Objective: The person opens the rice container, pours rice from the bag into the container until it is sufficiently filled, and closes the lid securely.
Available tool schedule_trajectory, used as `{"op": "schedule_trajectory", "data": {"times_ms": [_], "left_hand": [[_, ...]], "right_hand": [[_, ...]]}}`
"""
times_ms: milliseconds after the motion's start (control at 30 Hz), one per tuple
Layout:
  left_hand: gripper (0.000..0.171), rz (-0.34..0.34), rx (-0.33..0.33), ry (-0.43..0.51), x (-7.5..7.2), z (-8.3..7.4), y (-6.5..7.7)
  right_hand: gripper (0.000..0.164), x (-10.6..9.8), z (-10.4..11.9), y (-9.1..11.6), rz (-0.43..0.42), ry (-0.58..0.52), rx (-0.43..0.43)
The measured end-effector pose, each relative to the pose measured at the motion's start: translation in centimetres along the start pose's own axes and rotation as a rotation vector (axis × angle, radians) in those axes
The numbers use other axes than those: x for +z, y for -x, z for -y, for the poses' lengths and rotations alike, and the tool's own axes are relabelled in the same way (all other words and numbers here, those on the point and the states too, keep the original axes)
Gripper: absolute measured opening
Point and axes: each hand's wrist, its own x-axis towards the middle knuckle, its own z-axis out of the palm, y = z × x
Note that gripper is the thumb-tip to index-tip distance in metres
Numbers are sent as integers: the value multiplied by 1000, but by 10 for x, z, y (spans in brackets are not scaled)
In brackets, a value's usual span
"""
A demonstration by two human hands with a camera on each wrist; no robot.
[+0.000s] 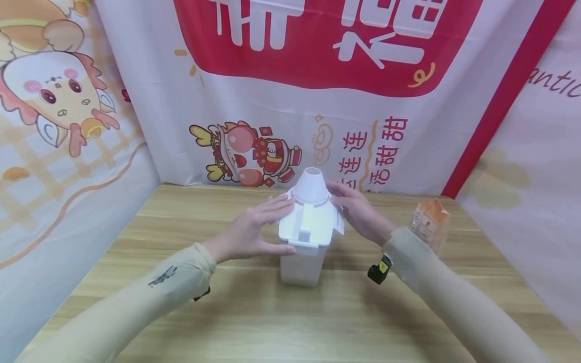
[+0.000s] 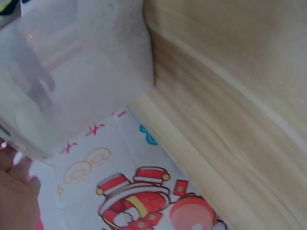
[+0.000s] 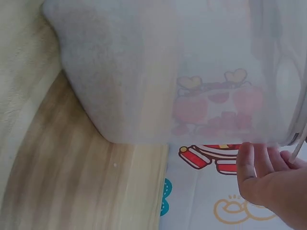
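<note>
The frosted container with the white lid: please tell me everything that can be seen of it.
The container stands upright on the table, tall and boxy, its frosted walls plastic-looking; the printed cloth shows through. A white lid covers it, bearing a white cone that narrows upward. The left grip touches the lid's left side; the right grip is at its right.

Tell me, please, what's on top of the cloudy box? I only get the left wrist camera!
Observer: A white cone-shaped piece stands up on the lid.
Operator: Cool! Where's the right hand?
Observer: At the right side of the box, up near the lid.
Operator: Is anything else on the table?
Observer: Yes, a small house-shaped thing with an orange roof, partly behind the right sleeve.
</note>
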Motion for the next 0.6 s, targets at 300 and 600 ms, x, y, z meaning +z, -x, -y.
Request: {"op": "schedule_trajectory", "data": {"times_ms": [300, 600], "left_hand": [[87, 38, 43, 59, -2, 14, -3], [70, -115, 146, 14, 8, 0, 5]], "right_hand": [[51, 6, -4, 11, -88, -7, 5], [52, 12, -4, 17, -108, -6, -13]]}}
